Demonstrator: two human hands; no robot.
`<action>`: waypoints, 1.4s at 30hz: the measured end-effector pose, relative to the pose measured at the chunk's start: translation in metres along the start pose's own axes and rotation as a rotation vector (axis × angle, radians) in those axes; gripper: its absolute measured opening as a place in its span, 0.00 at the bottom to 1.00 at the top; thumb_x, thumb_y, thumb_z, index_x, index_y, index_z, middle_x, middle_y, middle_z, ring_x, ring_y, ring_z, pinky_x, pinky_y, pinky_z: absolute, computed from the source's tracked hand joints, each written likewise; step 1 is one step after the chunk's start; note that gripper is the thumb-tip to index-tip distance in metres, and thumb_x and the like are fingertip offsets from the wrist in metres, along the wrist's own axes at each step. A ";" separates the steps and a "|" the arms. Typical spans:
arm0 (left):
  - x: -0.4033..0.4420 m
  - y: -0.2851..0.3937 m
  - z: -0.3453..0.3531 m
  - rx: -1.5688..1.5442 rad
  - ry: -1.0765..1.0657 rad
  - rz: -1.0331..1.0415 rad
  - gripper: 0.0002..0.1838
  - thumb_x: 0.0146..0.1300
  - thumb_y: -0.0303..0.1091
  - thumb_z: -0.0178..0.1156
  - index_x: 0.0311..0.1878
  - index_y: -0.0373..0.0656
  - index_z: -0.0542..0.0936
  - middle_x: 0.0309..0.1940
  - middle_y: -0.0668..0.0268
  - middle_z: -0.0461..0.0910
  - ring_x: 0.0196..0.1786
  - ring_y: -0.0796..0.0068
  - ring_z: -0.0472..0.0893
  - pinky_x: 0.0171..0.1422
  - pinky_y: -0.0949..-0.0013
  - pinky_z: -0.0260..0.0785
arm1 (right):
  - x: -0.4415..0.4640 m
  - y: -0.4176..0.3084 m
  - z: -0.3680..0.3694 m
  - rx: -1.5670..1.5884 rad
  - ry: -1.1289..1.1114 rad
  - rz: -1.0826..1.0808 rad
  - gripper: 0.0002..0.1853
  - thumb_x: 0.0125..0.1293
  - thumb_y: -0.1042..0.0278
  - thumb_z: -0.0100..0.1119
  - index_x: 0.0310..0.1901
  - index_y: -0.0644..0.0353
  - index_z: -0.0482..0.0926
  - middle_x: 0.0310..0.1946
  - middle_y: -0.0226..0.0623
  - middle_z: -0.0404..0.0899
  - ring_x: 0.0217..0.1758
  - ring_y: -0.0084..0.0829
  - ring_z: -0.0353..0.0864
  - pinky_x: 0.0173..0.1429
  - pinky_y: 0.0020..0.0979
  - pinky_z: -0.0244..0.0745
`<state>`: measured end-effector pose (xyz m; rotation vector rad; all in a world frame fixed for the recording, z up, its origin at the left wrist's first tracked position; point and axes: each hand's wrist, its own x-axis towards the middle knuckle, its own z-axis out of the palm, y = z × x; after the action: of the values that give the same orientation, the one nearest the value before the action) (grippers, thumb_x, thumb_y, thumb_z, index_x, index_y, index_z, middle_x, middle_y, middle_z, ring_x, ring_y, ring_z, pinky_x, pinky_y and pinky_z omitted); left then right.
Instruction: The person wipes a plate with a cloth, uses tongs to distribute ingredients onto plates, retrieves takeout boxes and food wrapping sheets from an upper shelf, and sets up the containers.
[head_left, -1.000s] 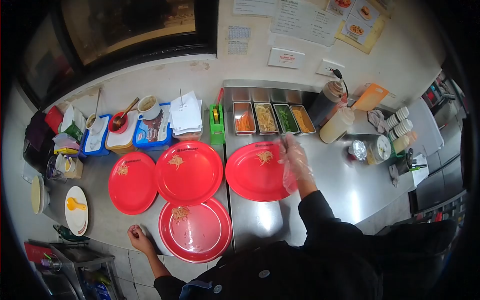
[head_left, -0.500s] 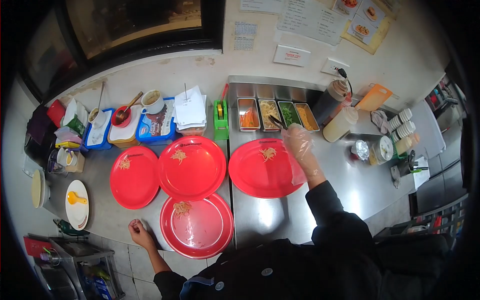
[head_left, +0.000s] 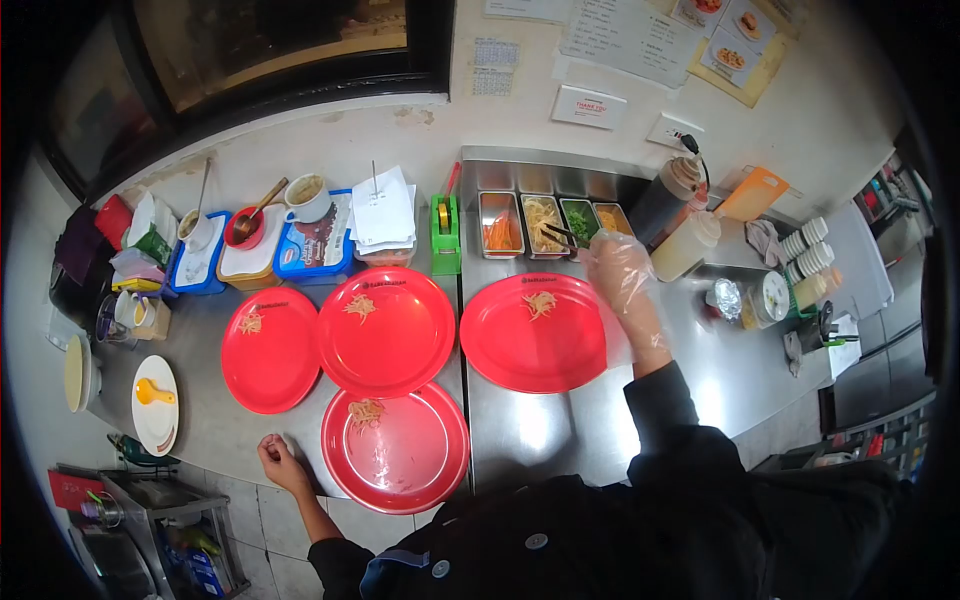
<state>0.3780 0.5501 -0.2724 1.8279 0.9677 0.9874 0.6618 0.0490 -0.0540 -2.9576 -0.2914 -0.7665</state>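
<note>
My right hand (head_left: 618, 272), in a clear plastic glove, is closed on dark tongs (head_left: 562, 236). The tongs' tips reach over the metal tray of pale shreds (head_left: 541, 222), between the carrot tray (head_left: 500, 232) and the green herb tray (head_left: 578, 218). Below lies a red oval plate (head_left: 535, 345) with a small pale heap (head_left: 540, 304) near its top. My bare left hand (head_left: 281, 460) hangs by the counter's front edge with fingers curled; whether it holds anything is hidden. Three more red plates, one of them (head_left: 385, 340) overlapping its neighbours, each bear a similar heap.
Behind the plates stand blue-rimmed tubs (head_left: 315, 245), a green tape dispenser (head_left: 445, 235) and papers on a spike (head_left: 384, 215). Squeeze bottles (head_left: 688, 246) and stacked cups (head_left: 808, 250) are at the right. A white plate with a yellow spoon (head_left: 153, 392) lies left.
My right hand has moved up and right from the oval plate to the trays, bringing the tongs over the pale shreds. My left hand stays curled in about the same place.
</note>
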 end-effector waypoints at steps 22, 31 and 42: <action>-0.001 0.005 0.000 0.029 0.003 -0.005 0.09 0.64 0.36 0.58 0.39 0.40 0.77 0.25 0.70 0.74 0.28 0.80 0.71 0.35 0.75 0.65 | 0.050 0.022 -0.017 -0.023 -0.164 0.009 0.15 0.58 0.56 0.55 0.27 0.59 0.81 0.31 0.48 0.80 0.37 0.47 0.81 0.44 0.43 0.76; -0.001 0.007 -0.002 0.034 -0.014 0.029 0.09 0.64 0.35 0.58 0.39 0.40 0.77 0.25 0.71 0.74 0.28 0.80 0.70 0.35 0.74 0.65 | 0.030 0.021 0.036 0.004 -0.169 -0.067 0.16 0.57 0.57 0.56 0.22 0.63 0.80 0.26 0.49 0.78 0.33 0.48 0.80 0.42 0.44 0.75; 0.000 0.002 0.000 0.047 0.003 0.016 0.08 0.63 0.35 0.59 0.39 0.40 0.77 0.24 0.71 0.74 0.28 0.81 0.70 0.34 0.75 0.65 | 0.048 0.007 0.012 0.013 -0.186 -0.045 0.16 0.56 0.59 0.54 0.25 0.64 0.81 0.27 0.51 0.79 0.33 0.49 0.81 0.43 0.44 0.76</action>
<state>0.3786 0.5490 -0.2704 1.8761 0.9872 0.9855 0.7098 0.0510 -0.0416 -3.0232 -0.3739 -0.4917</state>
